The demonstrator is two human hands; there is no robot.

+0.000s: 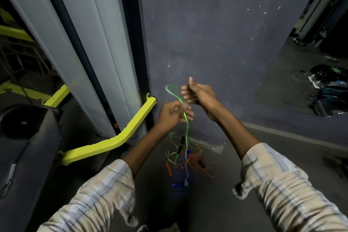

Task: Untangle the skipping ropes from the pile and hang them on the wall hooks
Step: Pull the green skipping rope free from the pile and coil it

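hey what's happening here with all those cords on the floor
A person is sorting skipping ropes. Both hands are raised in front of a dark wall: the left hand and right hand hold a green rope, which loops above the left hand and trails down into the tangled pile of orange, green and blue ropes on the floor. No rope is visibly hung yet.

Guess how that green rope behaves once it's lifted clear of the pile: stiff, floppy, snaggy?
Probably floppy: the green rope bends into a loop above the left hand and hangs limp below it. Likely light, since it is thin. It may snag: its lower end runs into the tangled pile on the floor.
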